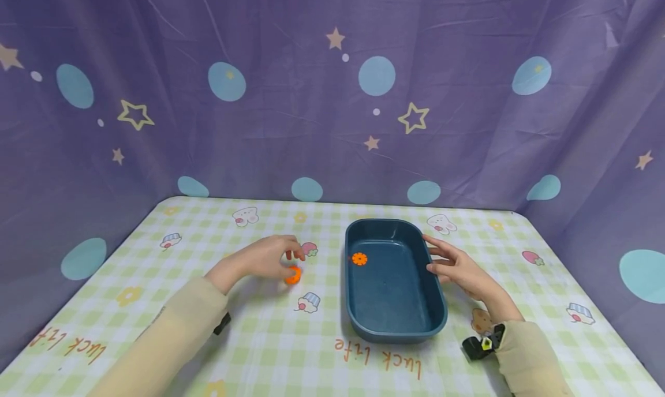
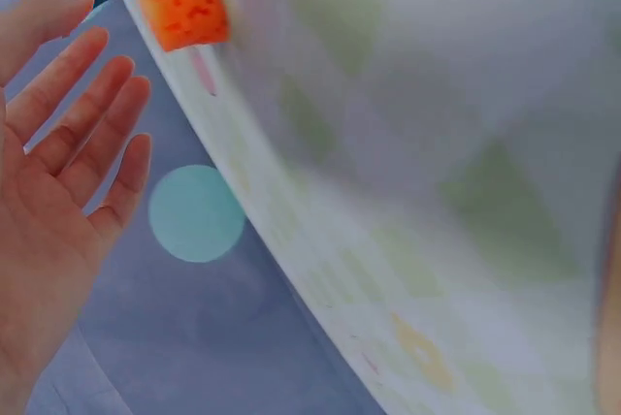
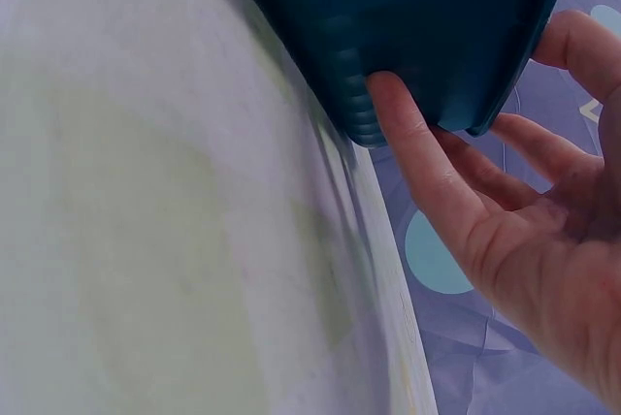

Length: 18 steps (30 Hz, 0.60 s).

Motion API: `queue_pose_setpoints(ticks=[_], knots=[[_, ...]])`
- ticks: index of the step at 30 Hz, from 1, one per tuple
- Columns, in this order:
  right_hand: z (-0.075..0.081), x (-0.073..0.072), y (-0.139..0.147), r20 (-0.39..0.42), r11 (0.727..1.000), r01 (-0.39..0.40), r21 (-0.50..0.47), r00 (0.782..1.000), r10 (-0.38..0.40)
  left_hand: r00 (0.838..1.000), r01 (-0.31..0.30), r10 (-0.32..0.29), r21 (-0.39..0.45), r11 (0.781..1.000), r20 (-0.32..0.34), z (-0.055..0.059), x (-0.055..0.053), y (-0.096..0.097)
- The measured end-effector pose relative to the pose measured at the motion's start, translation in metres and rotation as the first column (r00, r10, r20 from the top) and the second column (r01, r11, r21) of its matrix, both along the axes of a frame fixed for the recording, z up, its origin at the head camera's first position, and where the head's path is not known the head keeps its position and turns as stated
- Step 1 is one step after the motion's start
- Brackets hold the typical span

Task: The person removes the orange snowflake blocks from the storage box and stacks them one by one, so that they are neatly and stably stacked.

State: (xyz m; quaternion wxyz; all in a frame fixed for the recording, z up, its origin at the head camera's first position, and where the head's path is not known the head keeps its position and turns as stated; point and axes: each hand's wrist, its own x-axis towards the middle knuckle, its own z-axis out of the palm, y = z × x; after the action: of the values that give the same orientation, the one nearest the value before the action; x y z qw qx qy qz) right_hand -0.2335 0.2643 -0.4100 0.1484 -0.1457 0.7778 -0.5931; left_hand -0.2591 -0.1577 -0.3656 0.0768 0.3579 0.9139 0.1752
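A dark blue-green rectangular bin (image 1: 387,322) with rounded corners stands on the table. My right hand (image 1: 459,273) holds its right side, thumb over the rim and fingers along the outer wall. In the right wrist view, the little finger (image 3: 408,129) lies against the bin's side. My left hand (image 1: 270,258) is left of the bin, at a small orange piece (image 1: 293,274). The left wrist view shows that hand's fingers spread, apart from the piece, whose surface looks pitted. A flower-shaped orange piece (image 1: 359,259) lies inside the bin near its left wall.
A green-and-white checked tablecloth (image 1: 249,351) with printed cupcakes, rabbits and lettering covers the table. Purple curtains (image 1: 291,126) with stars and blue dots enclose its back and sides. Black wrist straps (image 1: 483,344) show at both sleeves.
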Motion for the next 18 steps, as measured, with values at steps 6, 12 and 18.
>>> queue_pose_setpoints(ticks=[6, 12, 18], knots=[[-0.001, 0.0, 0.001, 0.0, 1.0, -0.006, -0.001, 1.0, 0.006, 0.999, 0.038, -0.038, -0.009, 0.999, -0.031, 0.009, -0.006, 0.017], [-0.003, 0.001, 0.0, 0.001, 1.0, -0.01, -0.007, 1.0, 0.01, 0.997, 0.066, -0.066, -0.01, 0.998, -0.044, 0.018, -0.009, 0.042], [-0.001, 0.0, 0.0, 0.0, 1.0, -0.005, -0.006, 1.0, 0.005, 0.992, 0.101, -0.102, -0.019, 0.995, -0.077, 0.022, -0.016, 0.064]])
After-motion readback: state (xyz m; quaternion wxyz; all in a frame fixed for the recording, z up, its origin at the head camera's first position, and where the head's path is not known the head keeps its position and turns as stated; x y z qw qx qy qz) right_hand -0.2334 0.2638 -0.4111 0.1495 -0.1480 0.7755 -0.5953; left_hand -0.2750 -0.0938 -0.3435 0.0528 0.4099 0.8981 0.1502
